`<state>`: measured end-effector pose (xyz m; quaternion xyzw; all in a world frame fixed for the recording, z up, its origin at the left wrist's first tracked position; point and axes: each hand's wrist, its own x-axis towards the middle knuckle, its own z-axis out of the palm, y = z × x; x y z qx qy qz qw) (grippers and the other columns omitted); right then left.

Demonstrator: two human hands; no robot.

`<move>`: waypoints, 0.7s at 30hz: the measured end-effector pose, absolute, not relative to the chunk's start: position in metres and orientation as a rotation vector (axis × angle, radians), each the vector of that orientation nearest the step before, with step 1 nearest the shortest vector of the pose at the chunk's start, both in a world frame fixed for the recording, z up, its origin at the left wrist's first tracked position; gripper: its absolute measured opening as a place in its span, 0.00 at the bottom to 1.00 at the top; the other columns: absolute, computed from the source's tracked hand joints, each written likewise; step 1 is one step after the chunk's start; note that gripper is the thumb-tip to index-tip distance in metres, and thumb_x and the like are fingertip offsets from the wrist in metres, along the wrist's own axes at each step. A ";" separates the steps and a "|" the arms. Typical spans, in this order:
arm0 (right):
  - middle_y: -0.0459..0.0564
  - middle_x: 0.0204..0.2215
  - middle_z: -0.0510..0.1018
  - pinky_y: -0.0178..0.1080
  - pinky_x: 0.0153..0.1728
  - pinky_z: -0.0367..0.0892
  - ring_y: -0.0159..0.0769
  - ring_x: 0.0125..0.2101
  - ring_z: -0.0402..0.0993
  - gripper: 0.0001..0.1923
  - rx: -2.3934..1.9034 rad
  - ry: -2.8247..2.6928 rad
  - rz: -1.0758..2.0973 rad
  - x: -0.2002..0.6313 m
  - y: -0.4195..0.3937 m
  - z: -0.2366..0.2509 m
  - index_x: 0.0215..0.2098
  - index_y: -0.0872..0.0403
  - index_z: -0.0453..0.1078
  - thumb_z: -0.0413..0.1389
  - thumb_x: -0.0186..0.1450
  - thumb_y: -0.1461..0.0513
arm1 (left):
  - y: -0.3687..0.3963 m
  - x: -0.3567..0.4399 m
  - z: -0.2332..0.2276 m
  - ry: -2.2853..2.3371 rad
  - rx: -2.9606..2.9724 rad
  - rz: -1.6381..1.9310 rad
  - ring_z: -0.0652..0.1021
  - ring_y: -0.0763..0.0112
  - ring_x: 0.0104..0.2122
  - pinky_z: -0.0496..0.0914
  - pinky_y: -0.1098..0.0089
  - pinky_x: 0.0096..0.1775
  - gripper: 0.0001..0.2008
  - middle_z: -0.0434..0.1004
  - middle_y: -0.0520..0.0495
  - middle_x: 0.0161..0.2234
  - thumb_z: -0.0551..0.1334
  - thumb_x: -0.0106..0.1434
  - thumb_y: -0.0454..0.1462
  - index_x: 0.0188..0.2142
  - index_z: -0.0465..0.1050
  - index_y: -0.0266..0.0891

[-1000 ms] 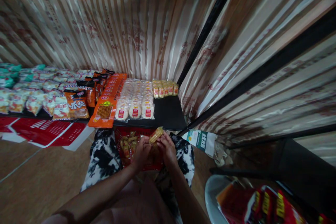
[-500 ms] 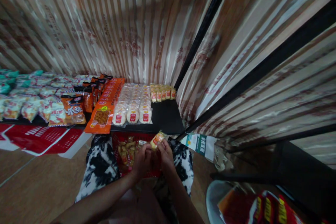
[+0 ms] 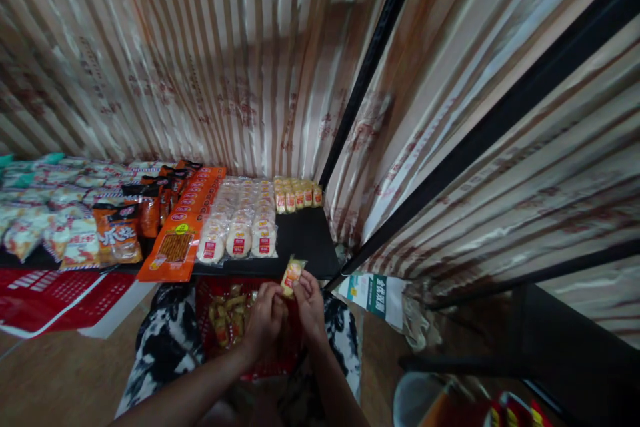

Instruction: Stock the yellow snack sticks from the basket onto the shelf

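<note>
Yellow snack pk: btwn our hands, near front edge of blk shelf.
Our L hand: fingertips pinching pk's lower L.
Our R hand: thumb + fingers gripping R side.
Red basket: btwn our legs, w/ more yellow pks.

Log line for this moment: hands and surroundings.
right hand: holding yellow packet; left hand: touching it; under hands: red basket; ahead: black shelf with orange pouch

Rows of packaged snacks on shelving suggest a shop.
</note>
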<state>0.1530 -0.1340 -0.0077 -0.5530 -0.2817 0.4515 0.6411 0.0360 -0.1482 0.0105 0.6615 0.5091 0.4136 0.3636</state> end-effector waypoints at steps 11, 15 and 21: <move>0.50 0.32 0.79 0.39 0.40 0.69 0.36 0.33 0.75 0.17 -1.266 -0.750 0.981 0.174 -0.074 -0.001 0.36 0.54 0.69 0.61 0.50 0.55 | -0.089 0.072 0.013 1.420 1.406 0.961 0.75 0.69 0.37 0.72 0.66 0.41 0.19 0.70 0.41 0.43 0.53 0.55 0.28 0.47 0.67 0.35; 0.49 0.31 0.79 0.38 0.37 0.68 0.36 0.32 0.75 0.15 -1.322 -0.826 0.912 0.185 -0.047 -0.005 0.37 0.54 0.69 0.57 0.52 0.56 | -0.060 0.090 0.020 1.456 1.294 0.845 0.75 0.70 0.35 0.72 0.71 0.34 0.22 0.70 0.39 0.44 0.53 0.55 0.27 0.50 0.66 0.33; 0.49 0.32 0.78 0.38 0.38 0.67 0.36 0.33 0.74 0.15 -1.411 -0.908 0.789 0.203 -0.001 -0.006 0.38 0.53 0.69 0.53 0.54 0.57 | -0.019 0.114 0.044 1.360 1.143 0.842 0.75 0.67 0.37 0.71 0.74 0.30 0.18 0.72 0.37 0.44 0.52 0.58 0.31 0.48 0.67 0.32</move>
